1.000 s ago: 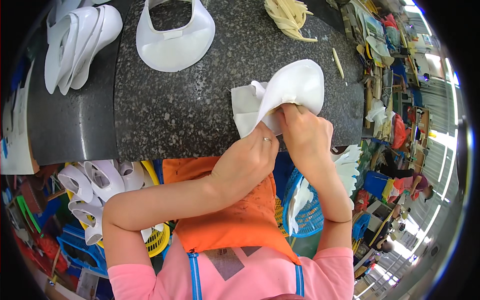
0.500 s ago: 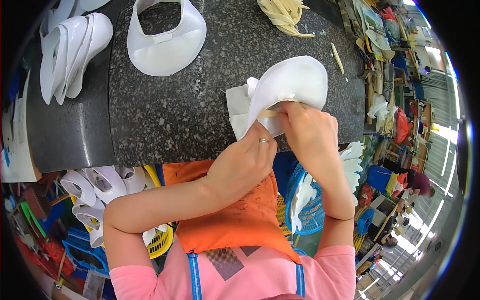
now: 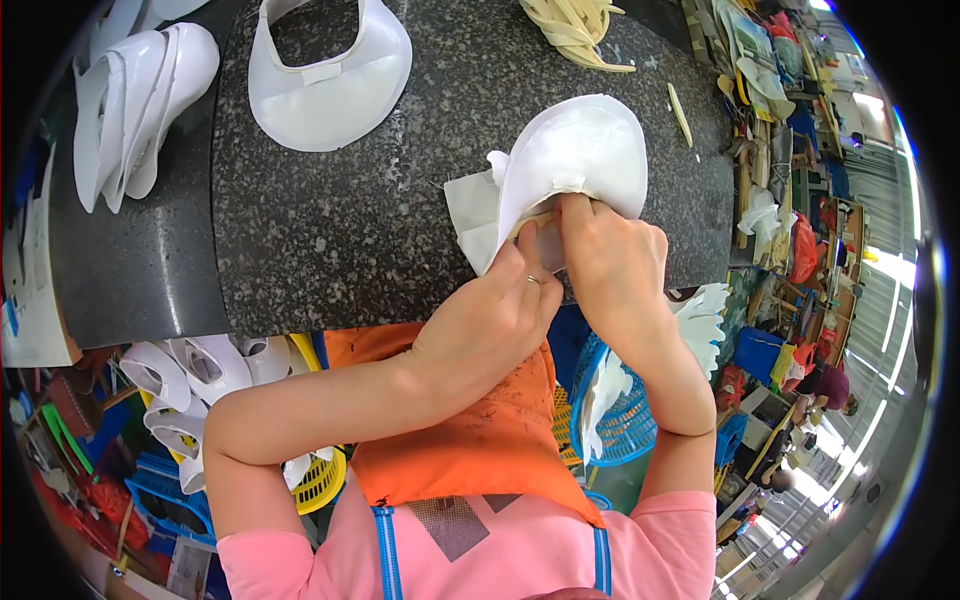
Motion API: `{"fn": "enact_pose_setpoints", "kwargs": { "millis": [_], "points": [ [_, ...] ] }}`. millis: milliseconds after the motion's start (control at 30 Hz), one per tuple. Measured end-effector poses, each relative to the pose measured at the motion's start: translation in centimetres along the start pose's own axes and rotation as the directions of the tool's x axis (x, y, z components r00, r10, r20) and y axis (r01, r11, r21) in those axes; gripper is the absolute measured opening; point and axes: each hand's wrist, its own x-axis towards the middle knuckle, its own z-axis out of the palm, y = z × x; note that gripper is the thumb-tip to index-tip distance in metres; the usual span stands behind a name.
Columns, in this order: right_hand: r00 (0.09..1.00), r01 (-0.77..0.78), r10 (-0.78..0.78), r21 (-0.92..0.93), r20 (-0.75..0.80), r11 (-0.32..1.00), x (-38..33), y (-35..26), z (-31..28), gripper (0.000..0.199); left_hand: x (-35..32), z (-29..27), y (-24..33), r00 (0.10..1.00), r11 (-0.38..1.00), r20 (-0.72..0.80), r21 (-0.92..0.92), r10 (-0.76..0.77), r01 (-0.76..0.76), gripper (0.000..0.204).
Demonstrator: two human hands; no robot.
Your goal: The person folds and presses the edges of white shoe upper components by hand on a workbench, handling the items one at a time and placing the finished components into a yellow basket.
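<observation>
Far left, about 10 o'clock: stack of white visor pieces (image 3: pixel 135 95) standing on edge on the dark counter. At 11 to 12 o'clock: flat white visor brim (image 3: pixel 330 85) lying on the speckled granite slab (image 3: pixel 330 240), well apart from both hands. At 8 o'clock, below the counter edge: more white pieces piled in yellow and blue baskets (image 3: pixel 200 400).

Left hand (image 3: pixel 490 320), centre of frame: fingers curled closed, thumb and forefinger tips pinching the lower edge of the white curved piece (image 3: pixel 575 155); ring visible on one finger. The piece sits directly at 12 to 1 o'clock from these fingertips, touching them.

Under the piece, at its 8 o'clock side: white paper or fabric sheet (image 3: pixel 472 215) flat on the slab, partly covered.

Right hand (image 3: pixel 610 265), touching the left hand's fingertips: fingers bent, tips pressed onto the piece's near rim at its 6 o'clock; the thumb is hidden beneath. The piece domes upward, away from the person, resting on the slab.

At 12 to 1 o'clock: bundle of pale strips (image 3: pixel 575 30). At 4 o'clock: blue basket (image 3: pixel 625 420) holding white pieces.
</observation>
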Motion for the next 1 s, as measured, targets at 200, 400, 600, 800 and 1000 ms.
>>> {"fn": "enact_pose_setpoints", "kwargs": {
  "millis": [200, 400, 600, 800, 1000],
  "points": [
    [1.0, -0.004, 0.004, -0.003, 0.021, 1.0, 0.5, 0.7, 0.7, 0.012, -0.2, -0.1, 0.2, 1.0, 1.0, -0.002, -0.024, -0.006, 0.006, 0.018],
    [0.996, 0.082, -0.069, 0.216, -0.064, 0.973, -1.1, 2.4, -0.7, 0.022, 0.2, -0.2, 0.4, 0.997, 0.997, -0.048, -0.031, -0.066, 0.065, 0.018],
    [0.994, 0.053, -0.048, 0.044, -0.1, 0.998, -1.2, 1.6, 1.6, 0.034, 0.2, 0.0, 0.6, 0.997, 0.997, -0.046, -0.061, -0.056, 0.053, 0.016],
    [0.991, -0.015, 0.022, 0.053, -0.131, 0.998, -1.1, 1.7, 2.1, 0.012, 0.5, 0.0, 0.9, 0.999, 0.999, -0.015, 0.005, -0.044, 0.044, 0.016],
    [0.996, -0.01, 0.016, 0.076, -0.084, 0.997, -0.9, 1.8, 2.0, 0.009, 0.5, 0.0, 1.0, 0.998, 0.998, -0.015, 0.036, -0.058, 0.059, 0.015]
  ]
}}
